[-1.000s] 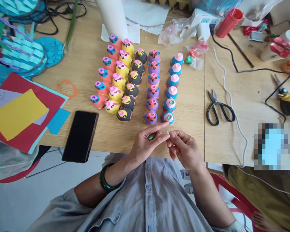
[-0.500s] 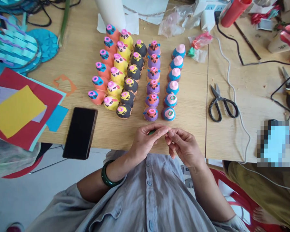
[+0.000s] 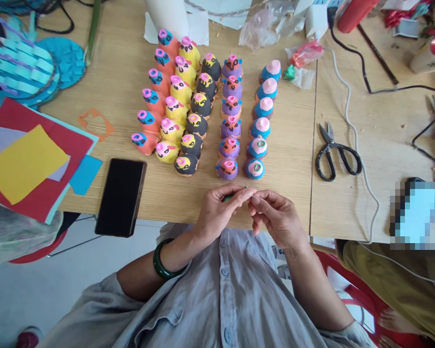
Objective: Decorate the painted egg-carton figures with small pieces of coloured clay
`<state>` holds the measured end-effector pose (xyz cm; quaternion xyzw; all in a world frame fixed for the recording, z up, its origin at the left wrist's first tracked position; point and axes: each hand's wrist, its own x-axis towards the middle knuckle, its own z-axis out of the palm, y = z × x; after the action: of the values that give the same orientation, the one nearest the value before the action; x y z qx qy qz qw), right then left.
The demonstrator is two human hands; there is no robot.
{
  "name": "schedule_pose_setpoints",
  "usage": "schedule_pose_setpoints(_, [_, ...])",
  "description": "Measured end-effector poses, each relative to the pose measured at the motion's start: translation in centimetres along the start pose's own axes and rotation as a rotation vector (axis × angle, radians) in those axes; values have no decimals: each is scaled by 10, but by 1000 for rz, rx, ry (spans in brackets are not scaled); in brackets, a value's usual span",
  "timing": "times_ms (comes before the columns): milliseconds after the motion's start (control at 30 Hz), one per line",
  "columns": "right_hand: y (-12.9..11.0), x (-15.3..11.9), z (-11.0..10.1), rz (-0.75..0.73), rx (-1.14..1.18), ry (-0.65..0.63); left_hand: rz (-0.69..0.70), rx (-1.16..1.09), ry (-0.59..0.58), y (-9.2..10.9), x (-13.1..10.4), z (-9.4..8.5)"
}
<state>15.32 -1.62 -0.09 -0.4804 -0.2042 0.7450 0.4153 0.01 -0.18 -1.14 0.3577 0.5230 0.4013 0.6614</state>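
My left hand (image 3: 221, 210) is closed round a piece of green clay (image 3: 227, 197), part of which shows between the fingers; a tiny green bit pokes up at its fingertips. My right hand (image 3: 274, 212) is pinched, its fingertips meeting those of my left hand; what it holds is too small to make out. Just beyond them stand rows of painted clay figures. The nearest blue one with a pink top (image 3: 254, 168) bears a green ring, as does the one behind it. Beside it is a purple figure (image 3: 226, 168) with an orange face.
A black phone (image 3: 121, 197) lies left of my hands, near coloured paper sheets (image 3: 29, 164). Black-handled scissors (image 3: 337, 152) and a white cable (image 3: 351, 121) lie to the right. At the far right is a blurred-out device (image 3: 416, 212); a person sits beside it.
The view has shifted slightly. A tiny green bit now stands out above my left fingertips. Both hands keep nearly the same pose.
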Motion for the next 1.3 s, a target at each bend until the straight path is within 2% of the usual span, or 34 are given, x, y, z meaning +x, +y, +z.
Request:
schedule_pose_setpoints(133, [2,0,0,-5,16,1,30,17,29,2,0,0])
schedule_pose_setpoints(333, [1,1,-1,-47,-19,30,-109,-82,-38,2,0,0])
schedule_pose_setpoints(467, [4,1,-2,-44,-21,12,-38,-99,15,-1,1,1])
schedule_pose_setpoints(600, [9,1,-4,-63,-12,38,-18,-119,13,-3,2,0])
schedule_pose_setpoints(833, [7,2,-3,-82,-41,79,-112,-201,-54,-1,0,0])
schedule_pose_setpoints(933, [6,2,-2,-94,-26,90,-154,-168,-76,-2,1,0])
schedule_pose_setpoints(1133, [9,1,-6,-57,-60,49,-127,-227,13,-3,4,2])
schedule_pose_setpoints(1300, [9,1,-5,-69,-80,52,-117,-200,9,-2,3,3])
